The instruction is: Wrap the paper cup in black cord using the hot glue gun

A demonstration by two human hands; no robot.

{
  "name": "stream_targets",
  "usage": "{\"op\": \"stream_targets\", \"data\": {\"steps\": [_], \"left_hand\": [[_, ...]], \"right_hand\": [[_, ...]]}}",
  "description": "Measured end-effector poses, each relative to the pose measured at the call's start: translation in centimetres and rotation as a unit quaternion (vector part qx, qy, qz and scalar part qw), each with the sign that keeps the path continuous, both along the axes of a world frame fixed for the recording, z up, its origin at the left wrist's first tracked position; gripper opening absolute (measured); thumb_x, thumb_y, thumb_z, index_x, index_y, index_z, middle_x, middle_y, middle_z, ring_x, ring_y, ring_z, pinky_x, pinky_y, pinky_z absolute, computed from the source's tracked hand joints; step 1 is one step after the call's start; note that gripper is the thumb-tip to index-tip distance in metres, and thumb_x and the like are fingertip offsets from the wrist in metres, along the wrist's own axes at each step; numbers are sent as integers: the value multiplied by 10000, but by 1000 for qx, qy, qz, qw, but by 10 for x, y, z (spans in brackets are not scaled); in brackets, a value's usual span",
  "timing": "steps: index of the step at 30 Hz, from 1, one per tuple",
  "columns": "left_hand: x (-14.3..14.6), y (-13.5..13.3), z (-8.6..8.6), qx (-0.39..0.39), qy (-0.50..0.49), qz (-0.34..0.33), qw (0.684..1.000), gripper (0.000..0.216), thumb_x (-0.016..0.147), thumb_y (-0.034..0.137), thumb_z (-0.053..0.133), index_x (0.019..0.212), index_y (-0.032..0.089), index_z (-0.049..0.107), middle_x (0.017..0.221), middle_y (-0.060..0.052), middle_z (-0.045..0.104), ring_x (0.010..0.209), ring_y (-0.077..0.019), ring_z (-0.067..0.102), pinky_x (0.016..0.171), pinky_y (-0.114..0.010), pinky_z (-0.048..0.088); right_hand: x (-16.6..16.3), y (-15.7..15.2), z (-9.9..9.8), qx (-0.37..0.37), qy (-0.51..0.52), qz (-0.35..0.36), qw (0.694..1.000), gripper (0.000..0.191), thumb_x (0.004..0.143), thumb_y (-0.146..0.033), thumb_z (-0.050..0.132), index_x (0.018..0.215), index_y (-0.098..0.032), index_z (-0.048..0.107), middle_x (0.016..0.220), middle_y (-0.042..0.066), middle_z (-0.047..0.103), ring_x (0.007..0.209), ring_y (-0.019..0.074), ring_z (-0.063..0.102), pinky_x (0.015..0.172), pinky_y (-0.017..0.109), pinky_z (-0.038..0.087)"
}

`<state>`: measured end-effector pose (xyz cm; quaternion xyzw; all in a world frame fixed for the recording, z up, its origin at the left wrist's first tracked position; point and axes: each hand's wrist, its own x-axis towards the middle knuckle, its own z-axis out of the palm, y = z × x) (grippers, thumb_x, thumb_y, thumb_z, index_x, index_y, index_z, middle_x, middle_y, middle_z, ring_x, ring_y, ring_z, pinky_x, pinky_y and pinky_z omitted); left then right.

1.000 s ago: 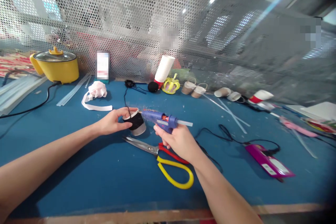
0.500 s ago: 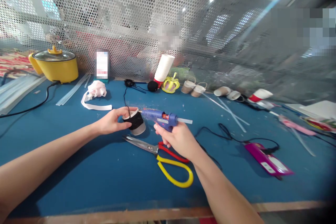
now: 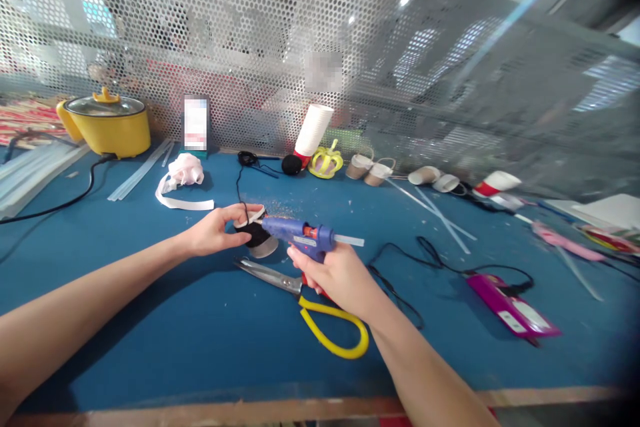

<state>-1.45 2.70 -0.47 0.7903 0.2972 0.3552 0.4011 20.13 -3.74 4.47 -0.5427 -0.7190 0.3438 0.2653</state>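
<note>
My left hand grips a small paper cup wound with black cord, tilted on the blue table. A thin black cord runs from the cup toward the back. My right hand is closed round a blue glue gun, whose nozzle points left and touches the cup's upper side. A clear glue stick pokes out of the gun's back. Scissors with yellow and red handles lie just below both hands.
A yellow electric pot stands at the back left, with clear glue sticks and white ribbon near it. Paper cups, a yellow crown and more cups line the perforated metal screen. A magenta box lies on the right.
My right hand has carried the glue gun left and slightly down, bringing its nozzle onto the cup. The left hand and cup have stayed put.
</note>
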Motion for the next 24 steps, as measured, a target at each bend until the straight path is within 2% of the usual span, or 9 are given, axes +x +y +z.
{"op": "stream_targets", "data": {"steps": [5,17,24], "left_hand": [[0,0,0,3,-6,-4,1000,184,734,196,545,656,180,379,1282,-147,480,1204,-220,432,972,-376,331],[-1,2,-3,4,-5,-6,1000,187,736,203,564,662,170,395,1293,-150,462,1191,-238,443,945,-345,350],[0,1,-1,11,-1,-5,1000,180,731,182,557,665,171,390,1272,-149,478,1187,-228,447,952,-354,344]], "right_hand": [[-1,-1,1,-1,0,-10,1000,232,762,-348,500,594,-187,490,389,-46,464,329,91,449,354,207,395],[11,18,0,10,-3,-15,1000,283,773,-372,486,577,-168,480,383,-50,470,322,67,423,408,203,401],[10,11,1,-9,1,-7,1000,260,773,-370,482,612,-166,491,397,-50,469,325,68,430,399,200,401]]}}
